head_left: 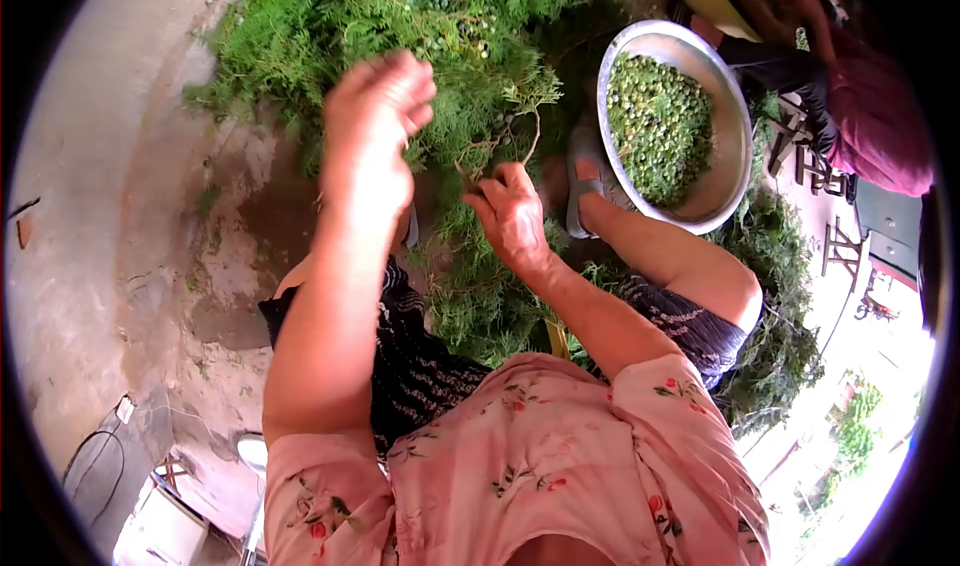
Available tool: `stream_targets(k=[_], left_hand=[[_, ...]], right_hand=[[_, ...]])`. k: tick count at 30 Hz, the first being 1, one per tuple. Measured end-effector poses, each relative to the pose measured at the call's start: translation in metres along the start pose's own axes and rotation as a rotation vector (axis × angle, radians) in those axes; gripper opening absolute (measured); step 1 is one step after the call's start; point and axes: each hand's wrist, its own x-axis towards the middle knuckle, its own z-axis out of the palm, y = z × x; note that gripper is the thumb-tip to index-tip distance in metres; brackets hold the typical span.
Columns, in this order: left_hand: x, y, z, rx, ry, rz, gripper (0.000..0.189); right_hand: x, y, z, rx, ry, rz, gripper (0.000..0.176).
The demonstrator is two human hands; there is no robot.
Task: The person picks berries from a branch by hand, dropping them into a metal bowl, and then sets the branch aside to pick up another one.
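Note:
My right hand (512, 216) is closed, fingers pinched round a thin brown twig (535, 138) that carries a small green sprig at its top. My left hand (378, 116) is raised to the left of it, above the greenery. Its fingers look curled but are smeared by motion, and whether anything is in them does not show. Beneath and beyond both hands lies a big heap of feathery evergreen branches (330, 41) with small round pale-green cones among them.
By my right foot (585, 181) stands a wide metal basin (735, 146) holding many small green cones. Another person in a dark red top (880, 126) sits at the right, near a yellowish container (700, 1). More branches (775, 296) lie beside my right knee. Concrete floor (100, 216) extends at left.

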Motion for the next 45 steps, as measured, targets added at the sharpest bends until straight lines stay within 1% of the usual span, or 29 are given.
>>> stream_targets(k=[2,3,4,5,6,7,9,11,15,18,19,21,22,23,24,25,26,27,28,29,30,31,35,37,39,41,42,43,45], left_hand=[[-0.009,-0.033,0.005,0.048,0.065,-0.175,0.039],[-0.02,-0.036,0.013,0.035,0.055,-0.305,0.039],[-0.018,-0.049,0.012,0.007,-0.082,-0.382,0.038],[-0.026,-0.048,0.016,-0.095,-0.233,-0.393,0.029],[-0.03,-0.051,0.022,-0.161,-0.308,-0.397,0.024],[-0.032,-0.053,0.026,-0.226,-0.383,-0.403,0.019],[-0.037,-0.053,0.027,-0.275,-0.417,-0.392,0.015],[-0.041,-0.049,0.027,-0.324,-0.455,-0.378,0.012],[-0.039,-0.043,0.029,-0.368,-0.302,-0.179,0.009],[-0.036,-0.031,0.026,-0.294,-0.128,-0.134,0.013],[-0.024,-0.037,0.023,-0.328,-0.147,-0.106,0.015],[-0.021,-0.028,0.023,-0.229,0.006,-0.102,0.016],[-0.007,-0.034,0.018,-0.288,-0.042,-0.063,0.012],[-0.017,-0.02,0.022,-0.181,-0.155,0.036,0.009],[-0.003,-0.026,0.009,-0.204,-0.312,0.002,0.011],[-0.012,-0.017,0.019,-0.355,-0.079,-0.118,0.015],[-0.002,-0.02,0.016,-0.368,-0.087,-0.098,0.017],[0.016,-0.021,0.001,-0.181,-0.275,0.032,0.016],[0.005,-0.017,0.008,-0.359,-0.314,-0.04,0.016],[0.005,-0.014,0.008,-0.353,-0.258,-0.073,0.023],[0.011,-0.015,0.003,-0.374,-0.3,-0.093,0.023],[0.004,-0.009,0.009,-0.334,-0.229,-0.109,0.022],[0.002,-0.007,0.009,-0.32,-0.248,-0.139,0.021],[0.0,-0.004,0.007,-0.327,-0.289,-0.165,0.021],[0.0,-0.004,0.005,-0.312,-0.311,-0.139,0.02],[0.005,-0.003,0.002,-0.329,-0.313,-0.136,0.018],[0.002,-0.001,0.003,-0.323,-0.325,-0.113,0.018],[0.002,0.003,0.003,-0.319,-0.321,-0.103,0.017],[0.003,0.01,0.002,-0.336,-0.337,-0.089,0.017]], right_hand=[[-0.007,-0.013,-0.016,0.005,-0.014,-0.104,0.021],[-0.012,-0.019,-0.024,0.006,-0.01,-0.122,0.021],[-0.017,-0.026,-0.033,-0.021,-0.055,-0.157,0.022],[-0.024,-0.032,-0.04,-0.047,-0.102,-0.187,0.024],[-0.033,-0.033,-0.044,-0.058,-0.176,-0.19,0.025],[-0.038,-0.033,-0.048,-0.056,-0.178,-0.196,0.025],[-0.048,-0.035,-0.053,-0.103,-0.348,-0.269,0.026],[-0.056,-0.041,-0.058,-0.087,-0.31,-0.298,0.027],[-0.059,-0.056,-0.08,0.011,-0.288,-0.315,0.023],[-0.065,-0.06,-0.101,0.065,-0.28,-0.287,0.019],[-0.068,-0.061,-0.108,0.085,-0.277,-0.261,0.018],[-0.074,-0.062,-0.121,0.055,-0.269,-0.215,0.017],[-0.077,-0.06,-0.129,0.054,-0.254,-0.209,0.018],[-0.084,-0.059,-0.141,0.043,-0.232,-0.19,0.018],[-0.084,-0.062,-0.156,0.004,-0.195,-0.138,0.017],[-0.086,-0.058,-0.171,-0.028,-0.135,-0.131,0.017],[-0.084,-0.058,-0.191,-0.118,-0.049,-0.155,0.017],[-0.081,-0.061,-0.212,-0.208,0.032,-0.183,0.017],[-0.085,-0.061,-0.235,-0.344,0.098,-0.124,0.018],[-0.09,-0.057,-0.259,-0.478,0.159,-0.074,0.019],[-0.1,-0.041,-0.281,-0.536,0.276,0.007,0.019],[-0.115,-0.024,-0.303,-0.59,0.392,0.087,0.02],[-0.181,0.024,-0.39,-1.102,0.484,0.764,0.031],[-0.242,0.081,-0.427,-1.461,0.501,0.709,0.036],[-0.248,0.083,-0.434,-1.474,0.507,0.748,0.035],[-0.207,0.054,-0.408,-1.015,0.611,0.719,0.03],[-0.187,0.052,-0.392,-0.977,0.605,0.595,0.024],[-0.155,0.035,-0.363,-0.798,0.672,0.536,0.022],[-0.103,0.013,-0.31,-0.696,0.623,0.382,0.022]])
